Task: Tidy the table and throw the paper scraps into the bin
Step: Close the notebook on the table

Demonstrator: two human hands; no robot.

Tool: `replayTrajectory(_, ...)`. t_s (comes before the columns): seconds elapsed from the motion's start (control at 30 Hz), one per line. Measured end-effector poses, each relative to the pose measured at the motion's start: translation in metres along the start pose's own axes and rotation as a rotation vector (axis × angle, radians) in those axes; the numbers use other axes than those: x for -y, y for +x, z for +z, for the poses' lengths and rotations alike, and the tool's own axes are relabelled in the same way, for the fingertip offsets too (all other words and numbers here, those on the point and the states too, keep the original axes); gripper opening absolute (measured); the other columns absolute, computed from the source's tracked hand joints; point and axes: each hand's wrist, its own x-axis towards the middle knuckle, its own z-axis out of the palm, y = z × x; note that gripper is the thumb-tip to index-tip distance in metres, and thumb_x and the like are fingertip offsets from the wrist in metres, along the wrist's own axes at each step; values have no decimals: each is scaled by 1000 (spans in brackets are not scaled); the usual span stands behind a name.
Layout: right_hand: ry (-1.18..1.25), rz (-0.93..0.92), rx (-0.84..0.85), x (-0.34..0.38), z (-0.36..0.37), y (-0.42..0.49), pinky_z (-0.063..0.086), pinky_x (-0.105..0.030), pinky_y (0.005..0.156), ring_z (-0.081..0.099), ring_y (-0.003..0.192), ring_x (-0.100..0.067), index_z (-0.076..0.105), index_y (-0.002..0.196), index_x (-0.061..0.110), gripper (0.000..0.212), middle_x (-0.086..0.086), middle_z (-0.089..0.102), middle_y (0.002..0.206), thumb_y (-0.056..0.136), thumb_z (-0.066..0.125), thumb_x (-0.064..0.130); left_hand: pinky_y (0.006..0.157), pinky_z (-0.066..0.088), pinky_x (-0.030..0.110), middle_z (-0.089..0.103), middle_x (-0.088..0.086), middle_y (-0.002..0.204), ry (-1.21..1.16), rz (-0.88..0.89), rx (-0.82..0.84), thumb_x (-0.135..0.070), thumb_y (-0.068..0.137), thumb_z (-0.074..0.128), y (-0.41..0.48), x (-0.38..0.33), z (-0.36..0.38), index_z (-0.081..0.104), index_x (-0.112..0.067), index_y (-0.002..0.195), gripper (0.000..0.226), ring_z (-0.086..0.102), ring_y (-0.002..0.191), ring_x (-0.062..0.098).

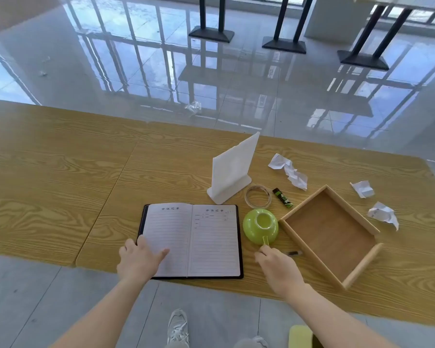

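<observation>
My left hand (141, 258) is lying flat and relaxed on the near left page of the open notebook (211, 242). Just right of the notebook, my right hand (278, 266) is pinching the handle of the upturned green cup (259, 226). Farther right, the wooden tray (329, 234) is sitting on the table (60, 159). Well right of the notebook, beyond the tray, are lying the nearest scrap (383, 214), the middle scrap (363, 189) and the farthest scrap (288, 170).

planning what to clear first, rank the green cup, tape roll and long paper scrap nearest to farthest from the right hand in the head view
1. Green cup: at the right hand's fingertips, handle toward it.
2. Tape roll: beyond the cup, beside the white stand.
3. Long paper scrap: farthest, past the tape roll and slightly right.
</observation>
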Motion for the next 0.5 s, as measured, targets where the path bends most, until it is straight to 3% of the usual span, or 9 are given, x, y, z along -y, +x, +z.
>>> replayTrajectory(0.2, -47, -40, -4, -2, 7, -2, 51, -32, 64, 56, 93, -21, 59, 108, 14, 42, -2, 54, 117, 76, 54, -13, 91, 47, 49, 37, 11, 134, -15, -60, 11, -61, 76, 70, 1, 2, 2, 37, -14, 126, 77, 34, 123, 30)
replayTrajectory(0.37, -14, -95, -48, 2, 6, -3, 54, -30, 71, 54, 99, -18, 61, 109, 17, 38, 0, 55, 115, 84, 48, -9, 91, 44, 49, 37, 11, 131, -51, -140, 35, -63, 67, 78, 10, 6, -2, 32, -15, 133, 94, 37, 121, 32)
replayTrajectory(0.5, 79, -119, -207, 18, -9, -3, 48, -27, 45, 58, 79, -16, 69, 92, 20, 31, 5, 62, 88, 73, 70, -4, 96, 40, 49, 42, 14, 135, -58, -149, 29, -65, 62, 79, 15, 10, 1, 25, -16, 143, 108, 43, 124, 32)
